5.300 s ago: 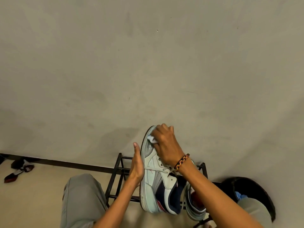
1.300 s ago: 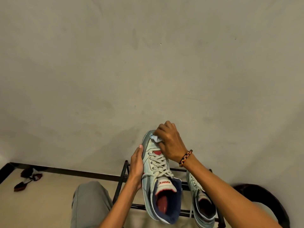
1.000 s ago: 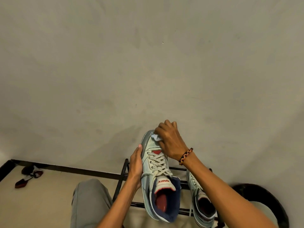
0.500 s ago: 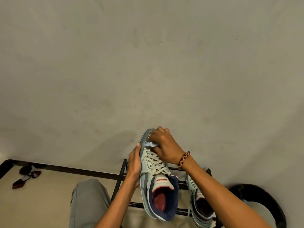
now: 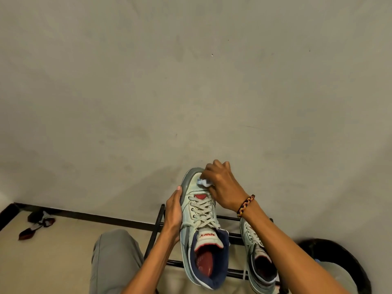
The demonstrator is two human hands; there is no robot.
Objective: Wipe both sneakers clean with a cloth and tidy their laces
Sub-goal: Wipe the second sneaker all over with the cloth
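Note:
A pale grey-green sneaker (image 5: pixel 196 213) with white laces, a red tongue patch and navy lining is held toe-up in front of the wall. My left hand (image 5: pixel 174 211) grips its left side along the sole. My right hand (image 5: pixel 220 185), with a braided bracelet at the wrist, pinches a small crumpled white-blue cloth (image 5: pixel 204 183) and presses it on the toe cap. The second sneaker (image 5: pixel 257 259) stands on the black metal rack (image 5: pixel 158 221) at the right, partly hidden by my right forearm.
A plain grey wall fills most of the view. My knee in grey trousers (image 5: pixel 115 257) is at the lower left. A dark round bin (image 5: pixel 341 259) sits at the lower right. Dark footwear (image 5: pixel 37 223) lies on the beige floor at the far left.
My right hand with the cloth slid from the upper laces back up to the toe cap. Earlier the sneaker was turned from its side to face me; my left hand kept its grip.

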